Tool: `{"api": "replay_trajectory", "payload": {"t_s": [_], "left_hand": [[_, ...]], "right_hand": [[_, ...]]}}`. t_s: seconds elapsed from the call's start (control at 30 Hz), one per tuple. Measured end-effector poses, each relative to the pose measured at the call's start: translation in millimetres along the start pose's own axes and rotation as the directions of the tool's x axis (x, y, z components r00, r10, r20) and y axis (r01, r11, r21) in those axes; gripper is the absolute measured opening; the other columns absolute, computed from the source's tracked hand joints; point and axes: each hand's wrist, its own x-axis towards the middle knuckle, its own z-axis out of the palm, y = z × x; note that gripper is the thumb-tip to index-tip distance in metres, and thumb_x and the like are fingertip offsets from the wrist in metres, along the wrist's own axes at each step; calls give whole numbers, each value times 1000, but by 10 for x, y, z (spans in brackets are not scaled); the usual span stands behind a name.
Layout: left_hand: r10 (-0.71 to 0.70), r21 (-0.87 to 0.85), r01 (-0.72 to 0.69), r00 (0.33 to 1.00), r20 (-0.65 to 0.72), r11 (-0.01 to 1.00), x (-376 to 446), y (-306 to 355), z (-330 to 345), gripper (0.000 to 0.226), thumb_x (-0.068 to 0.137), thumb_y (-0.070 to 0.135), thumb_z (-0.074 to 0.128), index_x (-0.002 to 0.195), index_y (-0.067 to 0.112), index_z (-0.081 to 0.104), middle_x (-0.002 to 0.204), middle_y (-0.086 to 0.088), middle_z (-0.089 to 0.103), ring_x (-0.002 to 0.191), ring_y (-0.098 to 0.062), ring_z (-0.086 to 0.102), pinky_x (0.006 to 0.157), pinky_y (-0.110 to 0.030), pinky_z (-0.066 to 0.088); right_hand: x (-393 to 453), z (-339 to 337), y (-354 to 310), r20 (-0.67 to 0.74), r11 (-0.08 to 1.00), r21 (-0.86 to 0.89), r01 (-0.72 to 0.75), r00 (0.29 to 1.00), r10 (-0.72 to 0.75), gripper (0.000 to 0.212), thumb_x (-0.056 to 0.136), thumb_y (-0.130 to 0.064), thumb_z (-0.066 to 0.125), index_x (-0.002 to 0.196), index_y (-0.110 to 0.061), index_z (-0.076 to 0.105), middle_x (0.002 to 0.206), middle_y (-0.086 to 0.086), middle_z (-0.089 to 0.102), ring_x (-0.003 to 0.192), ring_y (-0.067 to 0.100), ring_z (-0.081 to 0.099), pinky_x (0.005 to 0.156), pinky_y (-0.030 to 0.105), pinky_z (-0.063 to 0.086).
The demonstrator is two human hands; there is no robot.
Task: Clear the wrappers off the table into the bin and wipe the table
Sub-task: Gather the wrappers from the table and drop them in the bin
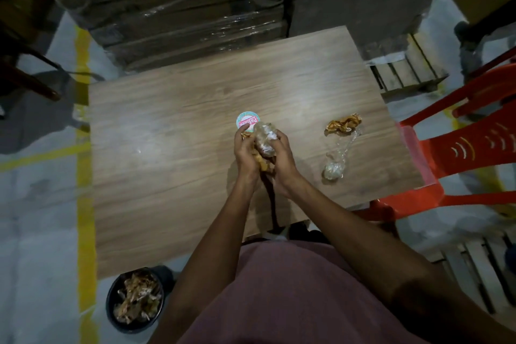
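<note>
Over the middle of the wooden table (167, 134), my left hand (245, 152) and my right hand (282, 159) together grip a bundle of crumpled wrappers (264, 138), clear plastic on top and brown paper below. A round pink and teal lid (247, 119) lies flat just beyond my left fingertips. To the right lie a crumpled brown wrapper (344, 123) and a twisted clear plastic wrapper (336, 165). A black bin (135, 299) holding brown and clear wrappers stands on the floor by the table's near left corner.
A red plastic chair (460, 148) stands against the table's right edge. Stacks of film-wrapped boxes (181, 8) rise behind the far edge. Wooden pallets (405, 70) lie at the back right. Yellow floor lines (83, 148) run along the left side.
</note>
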Motion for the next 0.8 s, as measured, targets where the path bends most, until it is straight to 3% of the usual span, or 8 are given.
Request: {"api": "replay_trajectory", "payload": {"t_s": [0.13, 0.2, 0.3, 0.4, 0.53, 0.67, 0.8], "left_hand": [[145, -76, -139, 986, 81, 987, -195, 226, -144, 37, 88, 48, 64, 110, 19, 69, 116, -18, 66, 105, -34, 62, 93, -48, 50], [215, 44, -220, 972, 90, 975, -316, 397, -231, 26, 98, 37, 61, 113, 17, 65, 103, 0, 71, 96, -20, 68, 85, -37, 55], [286, 190, -300, 953, 97, 935, -592, 601, -466, 24, 91, 27, 67, 112, 16, 62, 95, 6, 69, 86, -10, 68, 77, -29, 56], [313, 248, -322, 947, 78, 914, -764, 712, -756, 26, 89, 27, 67, 112, 16, 63, 92, 5, 67, 82, -10, 66, 75, -31, 56], [343, 241, -328, 939, -20, 913, -1036, 796, -1009, 30, 90, 29, 66, 116, 15, 63, 98, -1, 68, 86, -12, 67, 79, -35, 57], [372, 212, -331, 908, -193, 919, -1398, 788, -1431, 21, 95, 20, 62, 116, 16, 62, 98, -5, 70, 85, -16, 69, 75, -35, 57], [381, 191, -333, 859, -341, 923, -1725, 803, -1957, 20, 94, 17, 59, 114, 17, 62, 98, -6, 69, 84, -19, 69, 70, -34, 58]], "right_hand": [[-271, 284, 117, -4, 996, 77, 53, 999, -53, 66, 74, -40, 64, 130, -5, 60, 123, 16, 70, 111, 28, 68, 98, 43, 53], [-410, 409, 140, 46, 987, 154, 34, 998, -41, 67, 81, -49, 62, 132, -4, 62, 124, 14, 70, 113, 24, 69, 97, 37, 54], [-601, 546, 251, 54, 994, 106, 32, 998, -38, 49, 101, -45, 51, 130, -7, 60, 119, 9, 70, 102, 16, 71, 82, 29, 57], [-766, 663, 359, 69, 999, -28, 45, 997, -43, 54, 91, -45, 56, 132, -9, 59, 118, 12, 70, 102, 20, 70, 74, 31, 58], [-1017, 786, 560, 103, 987, -141, 80, 992, -66, 71, 73, -60, 58, 133, -22, 53, 125, 8, 69, 110, 23, 71, 86, 40, 58], [-1301, 835, 944, 200, 984, -179, -12, 979, 49, 73, 78, -58, 58, 137, -14, 55, 118, 6, 71, 98, 15, 72, 76, 32, 56], [-1629, 1002, 1393, 298, 968, -222, -121, 936, 185, 38, 96, -39, 55, 122, -13, 62, 95, 2, 67, 81, 12, 69, 65, 27, 54]]}}
